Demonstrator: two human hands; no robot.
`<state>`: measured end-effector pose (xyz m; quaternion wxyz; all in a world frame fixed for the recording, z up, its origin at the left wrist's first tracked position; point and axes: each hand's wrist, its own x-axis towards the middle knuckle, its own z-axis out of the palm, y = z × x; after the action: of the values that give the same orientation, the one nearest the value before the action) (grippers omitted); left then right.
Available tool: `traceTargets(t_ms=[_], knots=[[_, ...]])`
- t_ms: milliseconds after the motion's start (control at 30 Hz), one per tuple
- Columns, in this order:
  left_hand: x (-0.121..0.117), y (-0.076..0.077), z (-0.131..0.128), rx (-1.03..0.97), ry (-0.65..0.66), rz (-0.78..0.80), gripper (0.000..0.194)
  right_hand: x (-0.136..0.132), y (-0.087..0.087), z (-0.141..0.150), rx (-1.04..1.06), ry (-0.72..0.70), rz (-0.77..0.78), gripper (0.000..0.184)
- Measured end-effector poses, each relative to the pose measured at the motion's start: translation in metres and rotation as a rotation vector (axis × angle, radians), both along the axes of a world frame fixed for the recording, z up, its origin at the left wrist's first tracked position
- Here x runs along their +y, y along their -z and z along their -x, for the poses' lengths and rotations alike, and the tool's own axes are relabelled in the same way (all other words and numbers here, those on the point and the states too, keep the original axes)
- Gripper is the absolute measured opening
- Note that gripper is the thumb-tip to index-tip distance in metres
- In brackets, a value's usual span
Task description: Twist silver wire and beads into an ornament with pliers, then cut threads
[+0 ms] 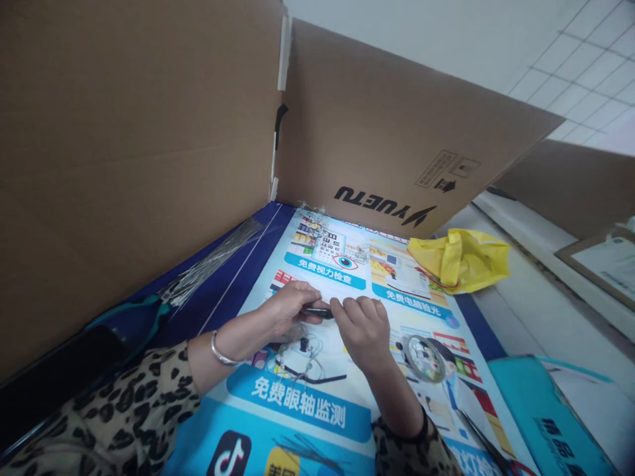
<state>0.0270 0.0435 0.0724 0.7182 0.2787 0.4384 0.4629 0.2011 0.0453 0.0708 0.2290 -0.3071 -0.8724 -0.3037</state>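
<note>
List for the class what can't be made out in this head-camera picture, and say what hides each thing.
All in the head view:
- Black object: its ends are covered by the left hand and right hand.
- Red-handled tool: cut off by the bottom edge.
- Yellow bag: its plastic hides anything inside.
- Small print on the cardboard panel: too small and blurred to read.

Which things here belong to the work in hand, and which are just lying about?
Likely part of the job:
slim black object, held in the left hand and right hand
loose tangle of thin, pale strands below the hands
bundle of thin silvery strands, untouched

Probably just lying about:
crumpled yellow plastic bag
flat turquoise packet with dark lettering
brown cardboard panel printed YUETU
</note>
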Motion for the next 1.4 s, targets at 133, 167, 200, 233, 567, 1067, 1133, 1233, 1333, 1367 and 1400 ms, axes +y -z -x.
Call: traceTargets(t_ms=[133, 167, 200, 233, 567, 1067, 1133, 1233, 1333, 1367, 1400], knots=[[0.000, 0.000, 0.000, -0.004, 0.002, 0.003, 0.016, 0.001, 0.002, -0.001, 0.000, 0.001, 0.012, 0.015], [0.000, 0.000, 0.000, -0.002, 0.001, 0.005, 0.016, 0.001, 0.002, -0.001, 0.001, 0.000, 0.011, 0.015], [0.000, 0.001, 0.000, -0.002, 0.002, 0.006, 0.015, 0.001, 0.002, -0.001, 0.001, 0.000, 0.010, 0.015], [0.000, 0.001, 0.000, -0.004, 0.005, 0.005, 0.015, 0.001, 0.003, -0.001, 0.001, 0.001, 0.009, 0.015], [-0.001, -0.007, 0.003, 0.259, 0.013, -0.203, 0.017, -0.004, -0.005, 0.005, -0.030, 0.085, 0.083, 0.013], [-0.007, -0.010, 0.007, 0.912, 0.191, -0.705, 0.013, -0.020, -0.021, 0.007, -0.119, 0.273, 0.484, 0.013], [-0.009, -0.010, 0.006, 0.970, 0.214, -0.733, 0.014, -0.021, -0.022, 0.007, -0.133, 0.298, 0.516, 0.013], [-0.010, -0.010, 0.006, 1.023, 0.275, -0.775, 0.016, -0.020, -0.022, 0.008, -0.148, 0.310, 0.566, 0.012], [-0.007, -0.007, 0.009, 1.010, 0.315, -0.815, 0.018, -0.019, -0.023, 0.007, -0.142, 0.298, 0.589, 0.009], [-0.005, -0.005, 0.010, 0.993, 0.311, -0.823, 0.018, -0.019, -0.024, 0.005, -0.132, 0.291, 0.593, 0.008], [-0.003, -0.004, 0.012, 0.974, 0.301, -0.828, 0.017, -0.020, -0.025, 0.003, -0.116, 0.285, 0.602, 0.008]])
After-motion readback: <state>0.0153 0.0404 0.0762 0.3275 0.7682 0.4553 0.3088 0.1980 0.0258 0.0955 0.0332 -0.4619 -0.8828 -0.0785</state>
